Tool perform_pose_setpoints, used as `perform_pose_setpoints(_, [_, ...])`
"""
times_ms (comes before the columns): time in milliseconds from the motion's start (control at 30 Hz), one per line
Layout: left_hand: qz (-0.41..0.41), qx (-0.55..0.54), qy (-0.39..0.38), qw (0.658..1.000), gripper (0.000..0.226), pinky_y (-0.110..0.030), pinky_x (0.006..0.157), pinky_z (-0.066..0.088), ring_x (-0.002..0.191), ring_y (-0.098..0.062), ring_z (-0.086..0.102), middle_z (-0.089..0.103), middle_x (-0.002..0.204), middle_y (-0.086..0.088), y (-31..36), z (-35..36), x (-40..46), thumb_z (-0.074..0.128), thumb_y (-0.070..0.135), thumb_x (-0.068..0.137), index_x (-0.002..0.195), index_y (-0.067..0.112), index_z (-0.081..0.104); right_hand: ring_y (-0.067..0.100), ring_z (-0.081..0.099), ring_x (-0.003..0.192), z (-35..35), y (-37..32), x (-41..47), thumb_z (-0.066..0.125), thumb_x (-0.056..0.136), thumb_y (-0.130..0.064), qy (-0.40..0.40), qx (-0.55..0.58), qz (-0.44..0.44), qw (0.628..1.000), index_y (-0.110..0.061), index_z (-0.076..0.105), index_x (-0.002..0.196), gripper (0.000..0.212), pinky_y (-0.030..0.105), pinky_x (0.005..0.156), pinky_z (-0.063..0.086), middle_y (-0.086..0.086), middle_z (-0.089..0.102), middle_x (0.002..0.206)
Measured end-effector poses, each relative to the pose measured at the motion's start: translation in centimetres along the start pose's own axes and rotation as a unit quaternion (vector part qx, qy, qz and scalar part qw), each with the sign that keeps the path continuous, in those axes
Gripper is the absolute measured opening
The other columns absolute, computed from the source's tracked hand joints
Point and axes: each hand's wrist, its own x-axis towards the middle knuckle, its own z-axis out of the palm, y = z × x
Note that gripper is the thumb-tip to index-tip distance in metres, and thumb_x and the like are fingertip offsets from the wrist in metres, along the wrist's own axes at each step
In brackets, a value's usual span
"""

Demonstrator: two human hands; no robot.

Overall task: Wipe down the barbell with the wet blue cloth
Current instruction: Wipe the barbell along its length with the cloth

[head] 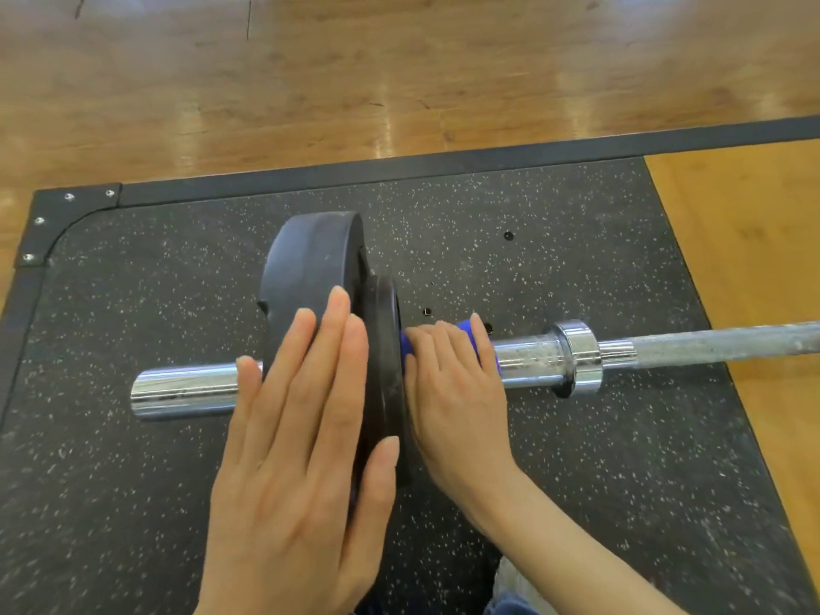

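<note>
The barbell [537,357] lies left to right across the mat, with a chrome sleeve, a collar and a grey knurled shaft running off to the right. Two black weight plates [310,268] sit on the sleeve, a large one and a smaller one beside it. My left hand [301,441] lies flat with straight fingers on the plates' rims. My right hand [452,392] grips the sleeve just right of the plates, wrapped over the blue cloth [466,327], of which only small parts show around the fingers.
The barbell rests on a black speckled rubber mat [577,459] with a dark frame and bolted corner at the upper left. Wooden floor [399,82] lies beyond it and at the right. The sleeve's free end sticks out left of the plates.
</note>
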Motion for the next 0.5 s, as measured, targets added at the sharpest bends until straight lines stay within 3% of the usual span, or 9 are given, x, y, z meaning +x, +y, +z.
perform_pose_setpoints(67, [-0.005, 0.004, -0.024, 1.000, 0.062, -0.035, 0.127, 0.002, 0.156, -0.025, 0.015, 0.025, 0.164, -0.016, -0.2, -0.8, 0.5, 0.032, 0.034, 0.105, 0.155, -0.001, 0.025, 0.029, 0.057, 0.123, -0.8, 1.2, -1.6, 0.040, 0.102, -0.017, -0.019, 0.007, -0.035, 0.999, -0.008, 0.062, 0.123, 0.032, 0.044, 0.124, 0.016, 0.005, 0.064, 0.121])
perform_pose_setpoints(100, [-0.008, 0.010, -0.028, 1.000, 0.063, -0.034, 0.127, 0.002, 0.155, -0.028, 0.016, 0.026, 0.164, -0.018, -0.3, -1.2, 0.9, 0.035, 0.033, 0.102, 0.155, -0.002, 0.026, 0.029, 0.057, 0.122, -1.1, 1.6, -1.6, 0.039, 0.102, -0.017, -0.028, 0.002, -0.047, 0.999, -0.009, 0.062, 0.123, 0.032, 0.045, 0.125, 0.016, 0.005, 0.064, 0.119])
perform_pose_setpoints(200, [-0.004, 0.029, -0.025, 0.999, 0.065, -0.035, 0.127, 0.002, 0.153, -0.032, 0.019, 0.028, 0.162, -0.020, -0.3, -1.4, 2.5, 0.038, 0.029, 0.100, 0.154, -0.005, 0.028, 0.025, 0.058, 0.086, -1.0, 0.8, 0.7, 0.035, 0.100, -0.020, -0.040, -0.013, -0.025, 0.999, -0.016, 0.061, 0.092, 0.027, 0.048, 0.123, 0.020, 0.000, 0.058, 0.083])
perform_pose_setpoints(267, [0.000, 0.041, -0.028, 0.999, 0.064, -0.036, 0.127, 0.002, 0.153, -0.032, 0.020, 0.028, 0.163, -0.020, -0.2, -1.0, 2.9, 0.038, 0.030, 0.101, 0.154, -0.005, 0.030, 0.026, 0.058, 0.082, -1.1, 0.4, 0.9, 0.036, 0.099, -0.019, -0.041, -0.006, -0.006, 0.999, -0.016, 0.061, 0.088, 0.027, 0.050, 0.120, 0.023, 0.000, 0.057, 0.079])
perform_pose_setpoints(367, [-0.001, 0.050, -0.032, 0.998, 0.061, -0.037, 0.127, 0.004, 0.153, -0.031, 0.021, 0.028, 0.163, -0.020, -0.1, -0.5, 2.4, 0.031, 0.032, 0.104, 0.153, -0.006, 0.032, 0.027, 0.058, 0.122, -1.6, 1.3, -2.2, 0.045, 0.099, -0.012, -0.039, 0.028, -0.044, 0.998, -0.009, 0.065, 0.121, 0.029, 0.049, 0.121, 0.024, 0.005, 0.066, 0.121])
perform_pose_setpoints(400, [-0.002, 0.053, -0.030, 0.998, 0.060, -0.037, 0.128, 0.005, 0.153, -0.031, 0.022, 0.028, 0.162, -0.020, 0.0, -0.5, 2.2, 0.026, 0.032, 0.106, 0.153, -0.006, 0.031, 0.027, 0.056, 0.127, -2.0, 1.6, -2.5, 0.045, 0.099, -0.012, -0.045, 0.033, -0.055, 0.997, -0.008, 0.064, 0.124, 0.032, 0.049, 0.121, 0.023, 0.005, 0.065, 0.127])
perform_pose_setpoints(433, [-0.003, 0.057, -0.027, 0.998, 0.060, -0.037, 0.128, 0.005, 0.153, -0.031, 0.022, 0.027, 0.162, -0.020, 0.2, -0.5, 2.0, 0.023, 0.032, 0.107, 0.153, -0.006, 0.030, 0.027, 0.058, 0.122, -2.2, 1.7, -1.8, 0.042, 0.099, -0.012, -0.059, 0.030, -0.058, 0.996, -0.009, 0.065, 0.119, 0.030, 0.049, 0.121, 0.023, 0.004, 0.066, 0.122])
perform_pose_setpoints(500, [-0.004, 0.067, -0.024, 0.997, 0.060, -0.037, 0.128, 0.005, 0.152, -0.031, 0.021, 0.027, 0.162, -0.019, 0.4, -0.5, 1.7, 0.021, 0.031, 0.107, 0.153, -0.006, 0.029, 0.027, 0.062, 0.091, -2.1, 1.2, 0.7, 0.032, 0.098, -0.016, -0.100, -0.010, -0.041, 0.994, -0.018, 0.058, 0.088, 0.028, 0.049, 0.120, 0.027, 0.000, 0.061, 0.087])
